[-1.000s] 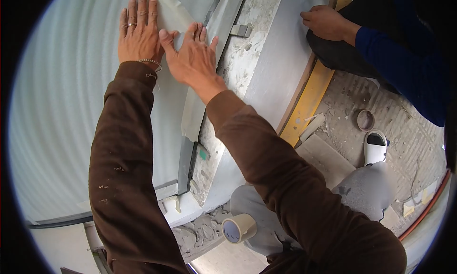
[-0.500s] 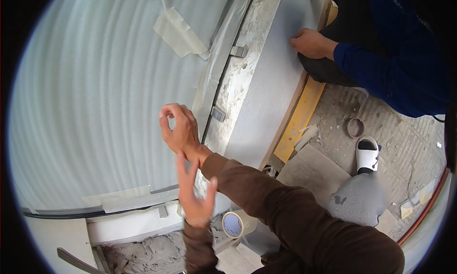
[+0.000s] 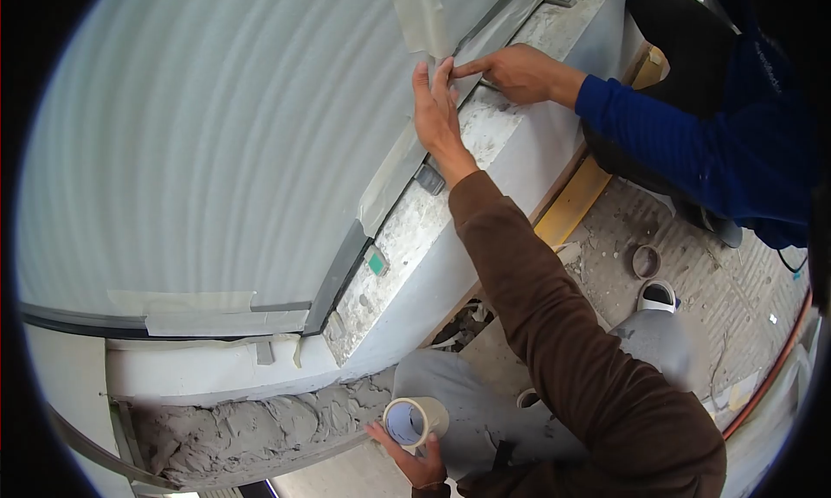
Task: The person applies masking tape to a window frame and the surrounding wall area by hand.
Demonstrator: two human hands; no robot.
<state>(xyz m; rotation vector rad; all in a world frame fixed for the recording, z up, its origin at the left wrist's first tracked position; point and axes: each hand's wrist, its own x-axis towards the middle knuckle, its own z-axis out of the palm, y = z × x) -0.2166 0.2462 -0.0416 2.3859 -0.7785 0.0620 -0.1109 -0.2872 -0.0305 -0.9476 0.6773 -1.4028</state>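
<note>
My right hand [image 3: 437, 110] reaches up to the sheet-covered panel [image 3: 216, 152], its fingers extended and apart at the lower end of a masking tape strip [image 3: 418, 18]. A co-worker's hand [image 3: 519, 72] points a finger right against my fingertips there. Low in the view, my left hand [image 3: 420, 465] is closed round the underside of a cream masking tape roll [image 3: 430, 417]. Grey tape and clear film line the panel's edge beside a whitish stone ledge [image 3: 394, 238].
The co-worker in a blue sleeve [image 3: 666, 134] crouches at the right. A yellow level [image 3: 576, 199], a brown tape ring [image 3: 646, 261] and a white shoe [image 3: 657, 295] lie beyond the ledge. Grey mortar [image 3: 260, 429] fills a trough at lower left.
My right hand has moved up and right to the tape strip. My left hand has dropped and taken hold of the tape roll. The co-worker's hand has moved left to the panel edge.
</note>
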